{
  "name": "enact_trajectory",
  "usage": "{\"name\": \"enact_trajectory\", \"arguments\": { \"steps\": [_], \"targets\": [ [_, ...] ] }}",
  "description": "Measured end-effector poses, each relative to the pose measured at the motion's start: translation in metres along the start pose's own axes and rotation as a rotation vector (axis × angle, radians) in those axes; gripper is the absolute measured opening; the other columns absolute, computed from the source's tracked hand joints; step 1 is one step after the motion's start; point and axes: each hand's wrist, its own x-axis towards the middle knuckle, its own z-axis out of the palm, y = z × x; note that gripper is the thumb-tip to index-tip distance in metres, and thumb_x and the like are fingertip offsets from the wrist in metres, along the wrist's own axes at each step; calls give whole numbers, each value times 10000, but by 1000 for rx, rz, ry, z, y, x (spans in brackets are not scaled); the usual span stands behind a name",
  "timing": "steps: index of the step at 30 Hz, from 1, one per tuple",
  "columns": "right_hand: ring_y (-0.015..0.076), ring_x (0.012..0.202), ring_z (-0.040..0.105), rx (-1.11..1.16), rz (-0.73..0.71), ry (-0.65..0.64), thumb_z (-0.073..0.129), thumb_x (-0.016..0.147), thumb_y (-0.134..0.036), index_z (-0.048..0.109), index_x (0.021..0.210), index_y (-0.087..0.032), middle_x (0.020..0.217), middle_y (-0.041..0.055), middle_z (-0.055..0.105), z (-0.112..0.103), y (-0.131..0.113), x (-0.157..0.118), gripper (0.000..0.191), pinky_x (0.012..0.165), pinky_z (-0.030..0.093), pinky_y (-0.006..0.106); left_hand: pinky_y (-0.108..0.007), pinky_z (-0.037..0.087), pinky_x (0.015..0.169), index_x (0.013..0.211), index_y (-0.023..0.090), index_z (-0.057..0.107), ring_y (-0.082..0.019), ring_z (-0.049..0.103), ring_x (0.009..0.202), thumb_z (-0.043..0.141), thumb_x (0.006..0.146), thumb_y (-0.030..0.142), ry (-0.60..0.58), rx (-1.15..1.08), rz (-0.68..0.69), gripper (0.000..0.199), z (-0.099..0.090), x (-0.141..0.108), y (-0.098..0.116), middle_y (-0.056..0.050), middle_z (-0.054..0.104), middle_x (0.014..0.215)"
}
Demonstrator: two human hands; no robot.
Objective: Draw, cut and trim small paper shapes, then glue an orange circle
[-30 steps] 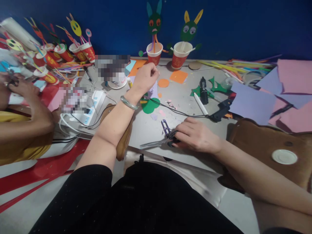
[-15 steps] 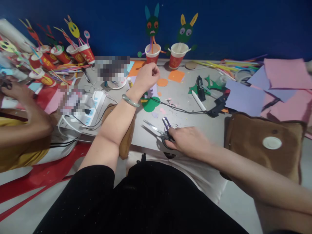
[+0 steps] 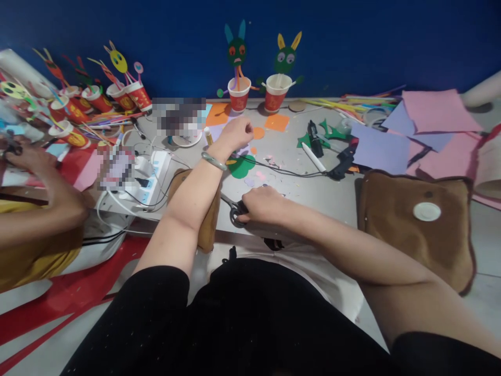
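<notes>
My right hand [image 3: 263, 204] is closed at the dark handles of a pair of scissors [image 3: 236, 213], low over the table's front edge, with the blades pointing up and left. Part of the handles is hidden under the fingers. My left hand [image 3: 237, 134], with a bangle on its wrist, is closed with curled fingers above the middle of the table. Whatever it may hold is hidden. Just below it lies a green paper shape [image 3: 241, 166], and beside it an orange paper circle [image 3: 258, 132]. A glue stick [image 3: 209, 136] stands to its left.
Two red paper cups [image 3: 276, 99] with green paper heads stand at the back wall. Markers [image 3: 314, 138], a black cable and coloured paper sheets [image 3: 379, 149] lie to the right. A brown cushion [image 3: 418, 230] overhangs the front right. A power strip [image 3: 154, 175] and another person's arm [image 3: 47, 185] are left.
My right hand has moved left with the scissors, and the purple-handled tool beside them is now mostly covered. My left hand has come down slightly. The view has shifted a little.
</notes>
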Motion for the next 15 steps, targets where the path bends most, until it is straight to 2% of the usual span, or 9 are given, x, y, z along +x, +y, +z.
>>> {"name": "enact_trajectory", "arguments": {
  "steps": [3, 6, 8, 11, 13, 15],
  "targets": [
    [322, 839, 757, -96, 108, -50, 684, 955, -548, 802, 943, -155, 915, 194, 816, -16, 6, -9, 410, 641, 431, 354, -353, 555, 978, 863, 211, 699, -230, 706, 1012, 636, 796, 83, -29, 6, -14, 158, 0, 0, 2, -90, 791, 1008],
    [261, 788, 724, -35, 181, -53, 611, 1013, -538, 780, 917, -171, 847, 136, 800, -30, 16, -19, 416, 639, 392, 323, -362, 549, 981, 852, 203, 685, -239, 706, 1025, 632, 815, 86, -45, 24, -23, 134, -1, -1, 6, -108, 793, 1058],
    [215, 744, 696, 88, 150, -63, 618, 1017, -481, 764, 915, -176, 811, 93, 788, -31, 23, -24, 354, 658, 397, 303, -363, 545, 982, 852, 197, 680, -242, 710, 1036, 627, 822, 82, -53, 31, -29, 131, -1, -1, 8, -107, 792, 1056],
    [194, 772, 689, 235, 16, -71, 667, 981, -447, 756, 949, -187, 870, 67, 802, -25, 32, -29, 278, 701, 422, 289, -365, 540, 973, 840, 197, 672, -243, 714, 1046, 625, 820, 66, -58, 5, -37, 141, -1, -2, 10, -109, 787, 1063],
    [209, 798, 692, 221, 54, 28, 669, 969, -435, 759, 971, -197, 905, 72, 807, -23, 43, -29, 255, 730, 439, 303, -375, 535, 972, 828, 203, 666, -242, 706, 1043, 629, 815, 58, -53, -24, -43, 150, -1, -2, 10, -108, 785, 1075],
    [244, 827, 697, 141, 257, 214, 628, 980, -397, 760, 1022, -199, 935, 94, 809, -25, 59, -26, 241, 750, 453, 336, -378, 528, 974, 834, 213, 666, -227, 688, 1028, 622, 820, 55, -45, -39, -49, 164, -1, -2, 8, -91, 782, 1081]
  ]
}}
